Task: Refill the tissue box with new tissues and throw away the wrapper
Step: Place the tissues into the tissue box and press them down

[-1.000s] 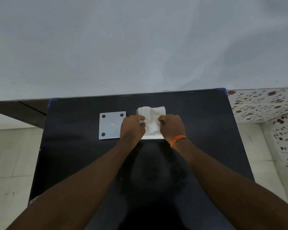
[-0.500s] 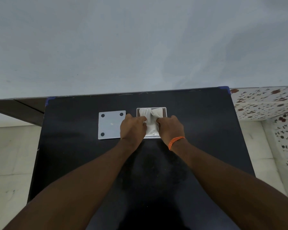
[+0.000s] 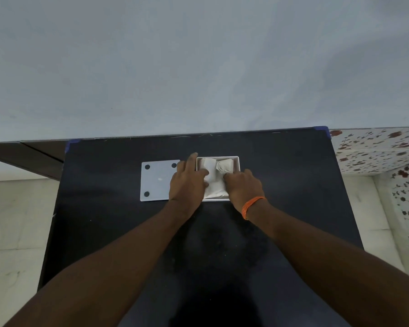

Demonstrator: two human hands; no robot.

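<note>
Left hand (image 3: 187, 182) and right hand (image 3: 242, 185) on tissues (image 3: 214, 178) in box (image 3: 236, 161)

So both hands are down in the white tissue box (image 3: 236, 159) on the black tabletop (image 3: 281, 185). The left hand (image 3: 189, 182) lies over the box's left edge, fingers spread, thumb on the white tissues (image 3: 211, 178). The right hand (image 3: 243, 185), orange thread band (image 3: 252, 207) on the wrist, presses the tissues from the right. They're bunched and creased inside the box. Just left, partly under the left hand, a flat white lid (image 3: 157, 180) with dark round pads lies flat. Pale wall (image 3: 198, 67) behind.
</note>
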